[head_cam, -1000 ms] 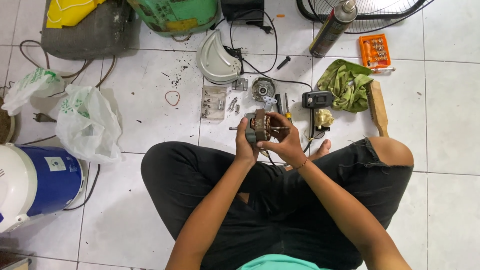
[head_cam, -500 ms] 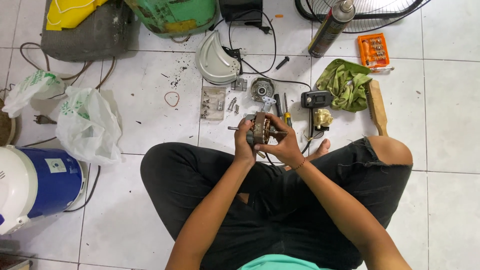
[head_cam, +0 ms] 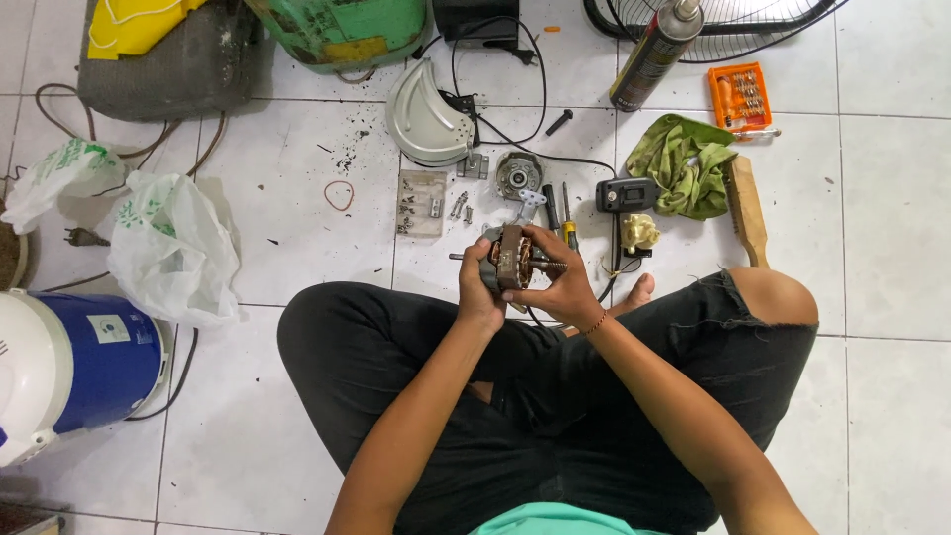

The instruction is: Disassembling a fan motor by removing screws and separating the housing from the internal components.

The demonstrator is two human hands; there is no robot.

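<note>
Starting at nine o'clock, a blue and white tub [head_cam: 69, 372] stands beside white plastic bags [head_cam: 168, 248] on the tiled floor [head_cam: 297, 168]. At the centre, the left hand [head_cam: 478, 292] is clamped on the near side of a small motor [head_cam: 513, 258], and the right hand [head_cam: 560, 282] is wrapped around its other side, fingers closed on it, above the crossed legs. Toward one o'clock lie screwdrivers [head_cam: 560, 213], a green rag [head_cam: 684, 163], a wooden brush [head_cam: 745, 208] and an orange bit case [head_cam: 740, 96].
</note>
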